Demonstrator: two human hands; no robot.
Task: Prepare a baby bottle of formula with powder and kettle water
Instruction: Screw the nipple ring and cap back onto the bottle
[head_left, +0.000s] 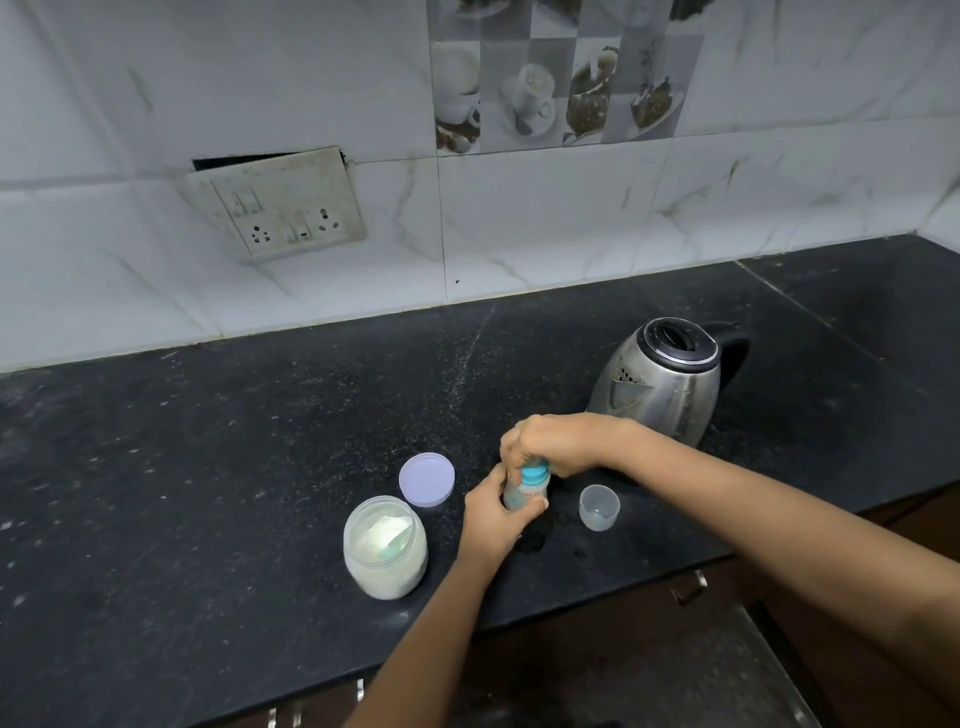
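A small baby bottle (518, 493) with a blue screw collar (535, 475) stands upright on the black counter (260, 467). My left hand (493, 519) grips the bottle's body from the left. My right hand (550, 447) comes down from above, its fingers curled round the blue collar and hiding the top. An open jar of white formula powder (385, 551) stands to the left, something pale green lying in the powder. Its lilac lid (427, 478) lies flat behind it. A steel kettle (662, 379) with a black lid and handle stands behind my right hand.
A clear plastic bottle cap (599, 506) sits open side up just right of the bottle. Dark wet spots (535, 540) mark the counter near the bottle's base. A wall socket plate (280, 208) hangs on the tiled wall. The counter's front edge runs below my forearms.
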